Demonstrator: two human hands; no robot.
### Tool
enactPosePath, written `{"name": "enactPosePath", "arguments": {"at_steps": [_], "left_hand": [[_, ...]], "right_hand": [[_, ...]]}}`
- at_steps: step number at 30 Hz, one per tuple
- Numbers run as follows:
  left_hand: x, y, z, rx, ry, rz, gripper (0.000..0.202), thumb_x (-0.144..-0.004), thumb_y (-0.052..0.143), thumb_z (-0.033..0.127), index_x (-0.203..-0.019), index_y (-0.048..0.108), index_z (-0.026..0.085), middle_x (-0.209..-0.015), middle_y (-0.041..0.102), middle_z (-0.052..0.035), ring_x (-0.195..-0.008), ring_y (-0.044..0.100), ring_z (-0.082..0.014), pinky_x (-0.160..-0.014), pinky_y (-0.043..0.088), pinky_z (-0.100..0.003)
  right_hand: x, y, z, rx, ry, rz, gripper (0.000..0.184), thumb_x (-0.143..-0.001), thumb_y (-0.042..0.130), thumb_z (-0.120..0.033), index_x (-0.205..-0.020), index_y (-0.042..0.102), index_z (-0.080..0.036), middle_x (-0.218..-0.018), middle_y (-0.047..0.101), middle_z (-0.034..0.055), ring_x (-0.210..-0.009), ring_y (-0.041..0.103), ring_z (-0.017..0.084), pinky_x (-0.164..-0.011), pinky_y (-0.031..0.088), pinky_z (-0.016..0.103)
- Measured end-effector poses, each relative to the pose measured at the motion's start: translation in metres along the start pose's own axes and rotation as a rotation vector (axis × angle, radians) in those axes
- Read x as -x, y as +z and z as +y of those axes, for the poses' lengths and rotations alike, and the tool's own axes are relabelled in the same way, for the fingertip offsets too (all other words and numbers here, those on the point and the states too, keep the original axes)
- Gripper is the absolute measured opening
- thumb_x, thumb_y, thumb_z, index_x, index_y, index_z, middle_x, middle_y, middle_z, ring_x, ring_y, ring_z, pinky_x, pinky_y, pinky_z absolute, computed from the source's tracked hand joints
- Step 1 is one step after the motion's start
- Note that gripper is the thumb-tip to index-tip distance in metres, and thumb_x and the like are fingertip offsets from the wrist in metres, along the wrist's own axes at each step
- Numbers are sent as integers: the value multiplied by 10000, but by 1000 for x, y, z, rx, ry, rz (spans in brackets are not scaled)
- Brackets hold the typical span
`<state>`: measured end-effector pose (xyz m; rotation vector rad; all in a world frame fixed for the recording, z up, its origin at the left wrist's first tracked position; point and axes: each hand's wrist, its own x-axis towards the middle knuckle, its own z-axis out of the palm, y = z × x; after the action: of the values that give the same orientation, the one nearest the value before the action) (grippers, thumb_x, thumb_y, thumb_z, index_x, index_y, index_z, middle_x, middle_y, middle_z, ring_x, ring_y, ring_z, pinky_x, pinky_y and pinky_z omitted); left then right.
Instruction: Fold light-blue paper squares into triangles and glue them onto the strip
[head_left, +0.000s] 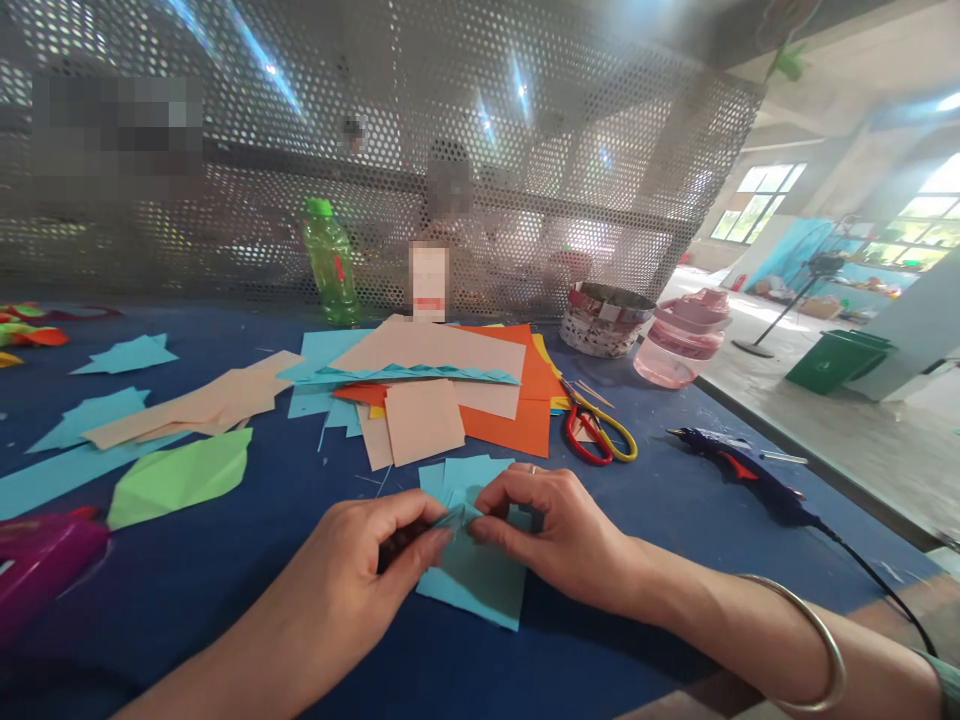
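Between my two hands is a small folded piece of blue paper (459, 517). My left hand (379, 545) pinches its left side between thumb and forefinger. On its right side, the thumb and fingers of my right hand (547, 530) are closed on the same piece. Right below lie several loose blue paper squares (484, 585), partly covered by my hands. Just beyond them rests a beige paper square (425, 422). A long folded blue paper strip (405, 375) with a zigzag edge lies across beige and orange sheets (504, 425) farther back.
Scissors (600, 430) with red and yellow handles and a corded glue gun (742, 470) lie to the right. A pink bottle (682, 340), a woven basket (606, 325) and a green bottle (330, 265) stand behind. At left are a green paper leaf (184, 475) and a magenta object (49, 570).
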<state>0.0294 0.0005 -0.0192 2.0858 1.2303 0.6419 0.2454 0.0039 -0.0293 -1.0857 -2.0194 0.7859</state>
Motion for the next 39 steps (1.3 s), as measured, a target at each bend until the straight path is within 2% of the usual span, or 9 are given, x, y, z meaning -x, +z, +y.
{"name": "enactPosePath", "arguments": {"at_steps": [3,10,18,27,39], "left_hand": [[0,0,-1,12,-28,-30,316,-932,501,450,-769,669,237,-635,633,45,-567,551,-126,-501,391,-221],[1,0,2,13,-72,-23,324,-927,494,454,-717,613,238,-597,531,57,-546,467,-120,-501,340,-234],[1,0,5,51,-122,-45,329,-917,507,458,-705,597,224,-588,491,61,-549,436,-115,-526,327,-236],[1,1,1,16,-80,-56,346,-911,501,485,-755,659,220,-637,574,36,-580,476,-127,-504,301,-242],[-2,-1,-3,8,-137,-100,340,-895,513,456,-673,611,218,-584,505,54,-567,433,-120,-541,326,-237]], "right_hand": [[1,0,0,3,-17,4,83,-869,688,-218,-792,694,-188,-736,698,-19,-709,619,108,-700,468,227],[2,-2,-1,18,-40,-4,86,-875,685,-206,-795,697,-179,-730,701,-17,-703,608,105,-720,464,229],[0,-1,1,20,-37,-7,87,-877,691,-216,-799,704,-180,-733,699,-13,-702,607,107,-711,459,222],[2,-1,3,34,-58,10,78,-876,687,-197,-800,699,-183,-732,695,-15,-701,601,105,-721,454,220],[2,-1,0,25,-82,-19,72,-878,692,-203,-808,686,-185,-717,693,-22,-711,594,110,-740,449,232]]}}
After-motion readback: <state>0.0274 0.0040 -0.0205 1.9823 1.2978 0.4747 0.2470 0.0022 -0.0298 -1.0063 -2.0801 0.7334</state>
